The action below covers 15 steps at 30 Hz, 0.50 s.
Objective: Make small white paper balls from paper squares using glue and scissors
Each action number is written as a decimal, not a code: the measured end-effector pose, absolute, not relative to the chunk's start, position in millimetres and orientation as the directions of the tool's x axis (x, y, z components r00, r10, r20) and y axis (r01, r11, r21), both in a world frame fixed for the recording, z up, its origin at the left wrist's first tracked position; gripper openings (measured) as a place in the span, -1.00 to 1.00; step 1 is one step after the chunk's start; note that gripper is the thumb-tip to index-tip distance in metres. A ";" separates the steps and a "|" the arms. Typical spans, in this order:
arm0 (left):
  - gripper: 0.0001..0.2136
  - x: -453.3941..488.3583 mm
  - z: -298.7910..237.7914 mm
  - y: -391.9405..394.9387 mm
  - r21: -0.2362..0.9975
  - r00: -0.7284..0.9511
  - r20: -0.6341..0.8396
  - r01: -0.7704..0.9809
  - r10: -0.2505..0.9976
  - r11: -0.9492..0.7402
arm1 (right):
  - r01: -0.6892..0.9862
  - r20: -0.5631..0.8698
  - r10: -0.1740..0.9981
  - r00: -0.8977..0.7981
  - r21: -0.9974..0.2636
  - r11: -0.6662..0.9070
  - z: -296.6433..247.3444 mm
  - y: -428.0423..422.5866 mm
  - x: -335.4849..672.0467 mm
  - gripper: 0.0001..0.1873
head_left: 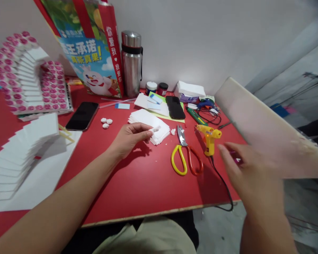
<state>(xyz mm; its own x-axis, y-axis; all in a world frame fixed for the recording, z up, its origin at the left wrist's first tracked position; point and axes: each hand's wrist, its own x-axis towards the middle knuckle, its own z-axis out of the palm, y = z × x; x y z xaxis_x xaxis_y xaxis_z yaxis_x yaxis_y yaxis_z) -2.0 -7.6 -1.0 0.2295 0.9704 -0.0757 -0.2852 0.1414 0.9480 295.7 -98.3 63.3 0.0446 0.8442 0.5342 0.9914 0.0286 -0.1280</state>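
Pinched between thumb and fingers of my left hand [135, 137] is a small white paper piece [155, 129], above a stack of white paper sheets [148, 118]. My right hand [250, 169], blurred, hovers by the table's right edge with curled fingers; something small and purple shows among them, its kind unclear. Just left of that hand stands a yellow hot glue gun [210, 139], apart from it, its tip pointing left. Scissors with one yellow and one red handle [184, 151] lie partly open between my hands. Several small white rounded pieces [106, 122] rest left of the stack.
At left stand a pink-and-white paper model [31, 77] and a fanned stair of white pieces [23, 151]. Phones [82, 115], a steel flask [131, 63] and a printed bag [90, 49] line the back. The glue gun's cord [222, 176] hangs over the front edge; a pale board [267, 137] leans right.
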 end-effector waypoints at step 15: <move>-0.81 -7.8 5.3 -7.7 0.996 0.361 0.026 0.071 0.932 -0.055 | 0.113 -0.073 0.985 -0.158 -0.992 -0.056 18.4 -15.3 205.4 -0.78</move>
<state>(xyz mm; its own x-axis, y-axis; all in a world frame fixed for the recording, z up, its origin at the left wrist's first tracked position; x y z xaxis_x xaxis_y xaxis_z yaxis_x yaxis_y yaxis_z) -7.8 -7.7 5.3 0.3606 0.9324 0.0261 0.0710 -0.0554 0.9959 205.4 -15.3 18.4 -0.1581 0.9847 -0.0734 0.1128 -0.0558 -0.9920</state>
